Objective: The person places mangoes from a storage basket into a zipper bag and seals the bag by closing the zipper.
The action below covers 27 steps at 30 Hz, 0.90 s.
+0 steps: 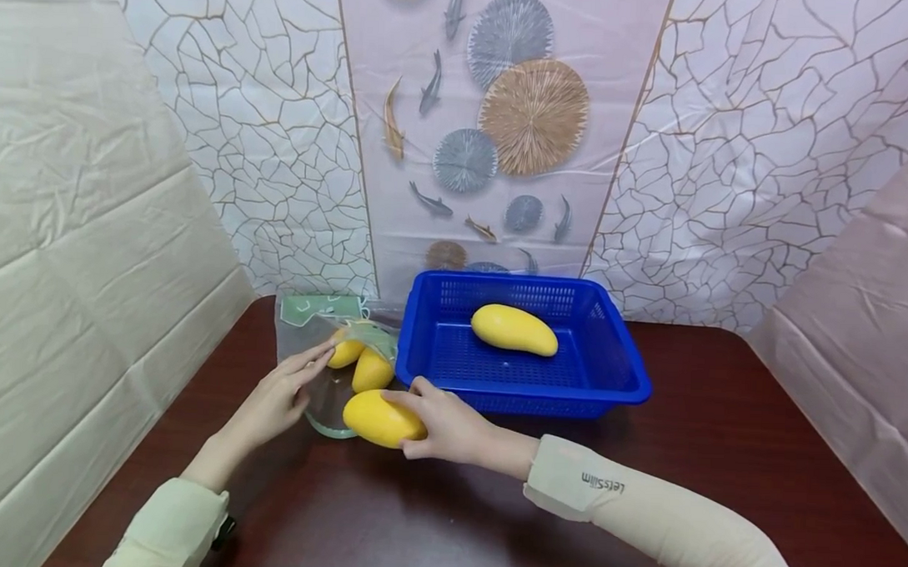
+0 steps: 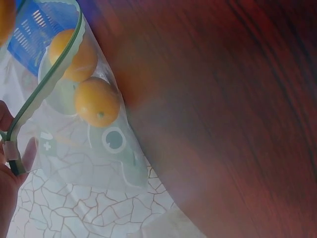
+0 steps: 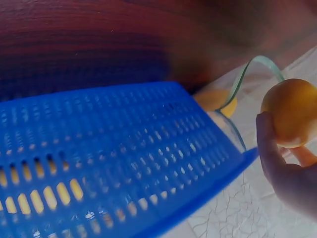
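My right hand (image 1: 441, 425) grips a yellow mango (image 1: 382, 419) at the mouth of a clear zip bag (image 1: 332, 346) lying on the dark wooden table (image 1: 491, 518). The right wrist view shows that mango (image 3: 292, 111) against my fingers (image 3: 270, 148). My left hand (image 1: 285, 390) pinches the bag's green-edged opening (image 2: 44, 84). Two more mangoes (image 1: 361, 359) lie inside the bag (image 2: 99, 144); in the left wrist view one mango (image 2: 96, 101) sits nearer than the other. A blue plastic basket (image 1: 601, 380) stands just right of the bag, with one mango (image 1: 514, 329) in it.
Patterned sheets hang behind the table and plain cloth panels close both sides. The basket's slotted wall (image 3: 114, 163) fills the right wrist view. Bare tabletop stretches to the right of the basket and along the near edge.
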Each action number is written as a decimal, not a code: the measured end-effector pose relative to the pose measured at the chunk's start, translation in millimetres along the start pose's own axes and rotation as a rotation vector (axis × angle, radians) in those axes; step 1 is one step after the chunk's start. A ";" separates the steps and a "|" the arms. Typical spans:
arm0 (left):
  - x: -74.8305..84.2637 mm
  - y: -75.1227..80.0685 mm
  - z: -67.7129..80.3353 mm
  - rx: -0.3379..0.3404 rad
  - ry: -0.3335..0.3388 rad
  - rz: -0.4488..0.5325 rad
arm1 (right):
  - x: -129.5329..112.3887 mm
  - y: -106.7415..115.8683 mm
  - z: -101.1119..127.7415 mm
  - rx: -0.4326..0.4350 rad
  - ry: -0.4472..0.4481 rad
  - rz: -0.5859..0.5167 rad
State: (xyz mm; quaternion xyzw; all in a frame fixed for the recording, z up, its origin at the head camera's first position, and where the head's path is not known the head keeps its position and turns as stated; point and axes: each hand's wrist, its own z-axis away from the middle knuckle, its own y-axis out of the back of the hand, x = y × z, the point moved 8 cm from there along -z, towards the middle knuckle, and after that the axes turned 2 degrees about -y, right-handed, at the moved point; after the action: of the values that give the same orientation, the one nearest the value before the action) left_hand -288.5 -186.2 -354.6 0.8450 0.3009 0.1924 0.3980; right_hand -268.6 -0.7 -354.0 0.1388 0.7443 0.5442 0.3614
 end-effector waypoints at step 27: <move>5.6 -2.0 2.0 -0.009 0.012 -0.007 | -17.4 -37.9 -22.4 0.067 -0.006 0.342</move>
State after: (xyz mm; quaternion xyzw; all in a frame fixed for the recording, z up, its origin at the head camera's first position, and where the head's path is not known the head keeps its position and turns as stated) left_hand -284.0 -182.6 -356.9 0.8411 0.3055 0.1972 0.4005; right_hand -264.7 -41.0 -378.6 0.2771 0.7266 0.5721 0.2607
